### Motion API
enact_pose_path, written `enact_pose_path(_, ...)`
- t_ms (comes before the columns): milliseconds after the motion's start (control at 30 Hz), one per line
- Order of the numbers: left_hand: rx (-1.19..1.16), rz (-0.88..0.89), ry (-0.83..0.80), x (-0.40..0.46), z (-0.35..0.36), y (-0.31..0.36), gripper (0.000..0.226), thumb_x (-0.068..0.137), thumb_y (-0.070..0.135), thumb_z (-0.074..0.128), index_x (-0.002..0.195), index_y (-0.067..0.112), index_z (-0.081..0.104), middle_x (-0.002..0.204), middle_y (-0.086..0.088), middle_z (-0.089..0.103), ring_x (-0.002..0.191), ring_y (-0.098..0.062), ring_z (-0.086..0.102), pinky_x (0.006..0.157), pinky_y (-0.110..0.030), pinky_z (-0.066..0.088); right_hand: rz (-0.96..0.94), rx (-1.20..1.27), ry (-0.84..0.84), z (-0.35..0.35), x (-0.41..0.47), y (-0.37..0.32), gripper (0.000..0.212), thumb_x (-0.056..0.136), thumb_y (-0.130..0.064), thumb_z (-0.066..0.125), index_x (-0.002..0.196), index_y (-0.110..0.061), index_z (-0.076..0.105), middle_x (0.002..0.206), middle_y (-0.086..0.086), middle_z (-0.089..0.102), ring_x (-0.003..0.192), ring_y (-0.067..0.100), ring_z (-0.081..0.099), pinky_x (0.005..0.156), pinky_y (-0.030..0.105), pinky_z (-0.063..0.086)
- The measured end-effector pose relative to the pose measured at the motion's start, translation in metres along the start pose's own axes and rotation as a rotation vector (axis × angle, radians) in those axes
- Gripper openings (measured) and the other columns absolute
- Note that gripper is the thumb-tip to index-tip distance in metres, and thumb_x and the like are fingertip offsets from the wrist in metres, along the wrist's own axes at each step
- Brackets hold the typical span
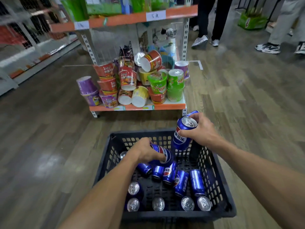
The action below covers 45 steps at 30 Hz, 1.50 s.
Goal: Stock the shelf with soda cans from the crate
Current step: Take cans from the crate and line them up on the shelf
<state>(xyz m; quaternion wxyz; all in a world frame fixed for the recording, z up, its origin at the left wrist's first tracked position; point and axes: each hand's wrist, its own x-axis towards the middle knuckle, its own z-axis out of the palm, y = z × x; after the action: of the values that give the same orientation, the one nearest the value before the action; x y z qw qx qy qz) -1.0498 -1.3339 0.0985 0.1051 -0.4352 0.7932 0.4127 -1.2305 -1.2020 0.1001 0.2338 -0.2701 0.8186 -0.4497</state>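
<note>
Upright cans (158,203) line the crate's (219,187) near wall; left hand (143,152) grasps one blue can (162,156) inside, right hand (200,130) clutches two cans (183,134) above the rim; that double hold looks likeliest to slip en route to the shelf (137,107)

View: head, single wide-angle camera, worn high and tilted forward and down, straight lines bowing toward the frame edges. Near field: both forearms entering from the bottom edge, black crate (219,164) close below on the wood floor (49,146). Far field: shelf (137,107) of cup noodles straight ahead at centre, a second shelving run far left, standing people's legs far right.
</note>
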Motion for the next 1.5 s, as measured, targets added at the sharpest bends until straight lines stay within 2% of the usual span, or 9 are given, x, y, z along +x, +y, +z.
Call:
enact_pose_path(233, -0.003, -0.016, 0.025, -0.075, -0.099, 0.081, 0.068, 0.045, 0.042, 0.090, 0.097, 0.003, 0.069, 0.078, -0.011, 0.070, 0.062, -0.020, 0.065, 0.057, -0.035, 0.060, -0.019, -0.023, -0.104, -0.065, -0.032, -0.130, 0.059, 0.064, -0.020, 0.090, 0.112, -0.019, 0.055, 0.100, -0.003, 0.066, 0.086, 0.008, 0.066, 0.069, 0.028, 0.058)
enact_pose_path(333, 0.020, 0.022, 0.033, -0.114, -0.149, 0.121, 0.047, 0.059, 0.032, 0.091, 0.087, 0.009, 0.061, 0.083, -0.005, 0.064, 0.073, -0.019, 0.062, 0.072, -0.041, 0.059, -0.040, 0.002, -0.160, -0.095, -0.044, -0.195, 0.058, 0.065, -0.017, 0.090, 0.111, -0.018, 0.055, 0.100, -0.004, 0.066, 0.084, 0.005, 0.066, 0.059, 0.018, 0.053)
enact_pose_path(467, 0.030, 0.077, 0.026, -0.162, -0.221, 0.164, 0.065, 0.060, 0.035, 0.092, 0.111, 0.017, 0.055, 0.108, -0.004, 0.064, 0.095, -0.020, 0.066, 0.078, -0.038, 0.061, -0.057, 0.053, -0.199, -0.136, -0.059, -0.282, 0.058, 0.067, -0.008, 0.088, 0.113, -0.017, 0.054, 0.102, -0.002, 0.064, 0.087, 0.009, 0.065, 0.067, 0.024, 0.057)
enact_pose_path(767, 0.004, 0.161, 0.005, -0.269, -0.387, 0.249, 0.066, 0.067, 0.028, 0.093, 0.122, 0.015, 0.057, 0.109, 0.002, 0.066, 0.087, -0.011, 0.066, 0.055, -0.021, 0.055, -0.123, 0.209, -0.243, -0.193, -0.074, -0.459, 0.065, 0.057, -0.024, 0.092, 0.117, -0.033, 0.069, 0.111, -0.002, 0.072, 0.097, 0.018, 0.072, 0.087, 0.040, 0.060)
enact_pose_path(933, 0.084, 0.183, 0.006, -0.309, -0.466, 0.286, 0.079, 0.056, 0.033, 0.097, 0.122, 0.020, 0.058, 0.114, 0.001, 0.068, 0.097, -0.019, 0.070, 0.079, -0.040, 0.063, -0.142, 0.336, -0.317, -0.211, -0.083, -0.540, 0.050, 0.076, -0.006, 0.077, 0.117, -0.034, 0.069, 0.108, 0.005, 0.074, 0.095, 0.024, 0.073, 0.090, 0.045, 0.058)
enact_pose_path(1067, 0.114, 0.205, -0.023, -0.333, -0.513, 0.309, 0.059, 0.061, 0.025, 0.097, 0.109, 0.022, 0.063, 0.104, 0.001, 0.073, 0.095, -0.020, 0.073, 0.080, -0.042, 0.063, -0.159, 0.327, -0.405, -0.222, -0.084, -0.579, 0.039, 0.081, -0.015, 0.066, 0.114, -0.035, 0.067, 0.112, 0.006, 0.072, 0.096, 0.026, 0.072, 0.077, 0.042, 0.061)
enact_pose_path(1200, 0.122, 0.186, -0.042, -0.350, -0.544, 0.330, 0.059, 0.065, 0.020, 0.095, 0.114, 0.016, 0.062, 0.109, -0.004, 0.071, 0.097, -0.025, 0.073, 0.078, -0.042, 0.063, -0.212, 0.216, -0.492, -0.229, -0.079, -0.608, 0.030, 0.089, -0.012, 0.062, 0.117, -0.024, 0.062, 0.107, 0.012, 0.069, 0.065, 0.010, 0.069, 0.047, 0.019, 0.050)
enact_pose_path(1367, 0.223, 0.149, -0.045, -0.353, -0.570, 0.349, 0.064, 0.065, 0.023, 0.094, 0.119, 0.019, 0.060, 0.114, -0.002, 0.068, 0.100, -0.026, 0.071, 0.077, -0.041, 0.064, -0.269, 0.099, -0.559, -0.235, -0.055, -0.635, 0.039, 0.075, -0.025, 0.082, 0.109, -0.031, 0.064, 0.106, 0.013, 0.071, 0.094, 0.030, 0.073, 0.085, 0.053, 0.058)
enact_pose_path(1500, 0.277, 0.133, -0.020, -0.351, -0.586, 0.358, 0.064, 0.068, 0.024, 0.093, 0.122, 0.020, 0.058, 0.114, 0.001, 0.065, 0.101, -0.023, 0.069, 0.069, -0.031, 0.063, -0.329, 0.011, -0.609, -0.246, -0.032, -0.661, 0.049, 0.073, -0.019, 0.087, 0.115, -0.030, 0.066, 0.108, 0.006, 0.072, 0.094, 0.023, 0.073, 0.084, 0.045, 0.060)
